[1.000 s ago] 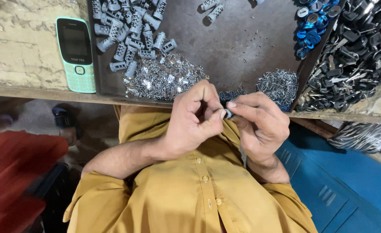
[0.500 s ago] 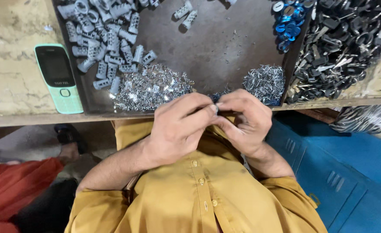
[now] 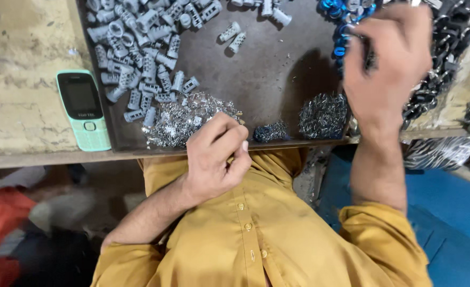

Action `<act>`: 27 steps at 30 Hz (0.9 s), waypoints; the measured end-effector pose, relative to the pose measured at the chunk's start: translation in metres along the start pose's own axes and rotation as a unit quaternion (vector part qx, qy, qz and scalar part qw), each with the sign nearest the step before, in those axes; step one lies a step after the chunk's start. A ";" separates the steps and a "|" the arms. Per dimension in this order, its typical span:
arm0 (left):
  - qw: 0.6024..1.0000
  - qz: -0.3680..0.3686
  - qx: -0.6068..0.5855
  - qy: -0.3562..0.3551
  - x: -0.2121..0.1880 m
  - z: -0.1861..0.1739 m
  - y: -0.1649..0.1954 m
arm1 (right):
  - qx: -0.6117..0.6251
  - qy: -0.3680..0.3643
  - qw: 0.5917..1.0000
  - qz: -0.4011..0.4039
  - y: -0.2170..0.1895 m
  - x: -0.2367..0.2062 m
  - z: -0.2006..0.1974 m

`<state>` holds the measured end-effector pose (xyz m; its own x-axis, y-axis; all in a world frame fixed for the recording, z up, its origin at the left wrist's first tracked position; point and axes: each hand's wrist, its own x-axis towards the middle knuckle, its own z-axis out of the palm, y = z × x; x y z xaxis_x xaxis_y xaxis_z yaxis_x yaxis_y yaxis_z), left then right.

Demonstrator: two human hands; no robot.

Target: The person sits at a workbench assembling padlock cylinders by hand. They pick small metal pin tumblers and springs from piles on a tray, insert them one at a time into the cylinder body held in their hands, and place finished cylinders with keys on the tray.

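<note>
Right hand [image 3: 386, 64] is extended up and away over the far right of the dark metal tray [image 3: 277, 69], wrist straight, forearm nearly vertical in the head view, knuckles toward camera. Fingers curl down into the border between the blue ring parts [image 3: 341, 21] and the heap of black clip parts [image 3: 447, 48]; fingertips are hidden behind the hand, and it's motion-blurred, so I cannot tell if it pinches anything or is just closing. Blue rings lie just left of and above the knuckles, black clips to the right, both touching or nearly so. Left hand [image 3: 216, 159] sits at the near tray edge, loosely fisted, thumb pressed against the index finger; whether a small part is in that pinch cannot be told. It's just beside the pile of small silver pins [image 3: 184, 119], with the grey plastic barrels [image 3: 144, 58] farther up-left. Two wire-like clumps [image 3: 322, 114] sit between the hands. Green keypad phone [image 3: 83, 109] lies left of the tray, well apart.
</note>
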<state>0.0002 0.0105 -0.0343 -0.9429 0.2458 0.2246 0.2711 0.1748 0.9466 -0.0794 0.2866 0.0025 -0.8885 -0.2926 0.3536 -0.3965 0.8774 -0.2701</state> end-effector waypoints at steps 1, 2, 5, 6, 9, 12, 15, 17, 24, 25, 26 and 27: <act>1.000 0.008 0.003 -0.008 0.001 0.000 0.000 | 0.048 0.007 0.998 0.048 -0.010 -0.007 -0.003; 1.000 0.018 0.006 -0.018 0.002 0.000 -0.001 | 0.096 0.019 0.991 0.096 -0.020 -0.015 -0.007; 0.996 0.055 -0.046 -0.054 0.005 0.001 -0.001 | 0.374 -0.051 0.894 0.240 -0.068 -0.059 -0.003; 0.995 0.056 -0.061 -0.062 0.006 0.001 -0.001 | 0.391 -0.079 0.894 0.204 -0.075 -0.068 -0.002; 0.992 0.048 -0.100 -0.068 0.005 0.002 0.002 | 0.475 -0.089 0.845 0.229 -0.093 -0.089 0.007; 0.989 0.032 -0.128 -0.064 0.003 0.001 0.003 | 0.531 -0.043 0.798 0.283 -0.103 -0.097 0.016; 0.988 0.012 -0.141 -0.060 0.001 0.003 0.004 | 0.551 -0.016 0.782 0.289 -0.106 -0.100 0.018; 0.989 0.008 -0.140 -0.053 0.001 0.006 0.005 | 0.550 -0.020 0.786 0.280 -0.106 -0.101 0.017; 0.959 -0.147 -0.238 -0.040 -0.001 0.001 0.008 | 0.451 -0.122 0.872 0.146 -0.100 -0.084 0.005; 0.927 -0.188 -0.322 -0.044 0.000 -0.003 0.006 | 0.445 -0.146 0.875 0.125 -0.100 -0.082 0.005; 0.884 -0.228 -0.404 -0.048 0.001 -0.005 0.005 | 0.416 -0.134 0.893 0.105 -0.101 -0.081 0.006; 0.863 -0.239 -0.440 -0.066 0.001 -0.004 0.005 | 0.384 -0.122 0.911 0.084 -0.102 -0.080 0.007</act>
<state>-0.0004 0.0078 -0.0284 -0.8604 0.4631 -0.2128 -0.4492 -0.4917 0.7460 0.0305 0.2181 -0.0051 -0.9394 -0.3368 0.0644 -0.2111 0.4199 -0.8827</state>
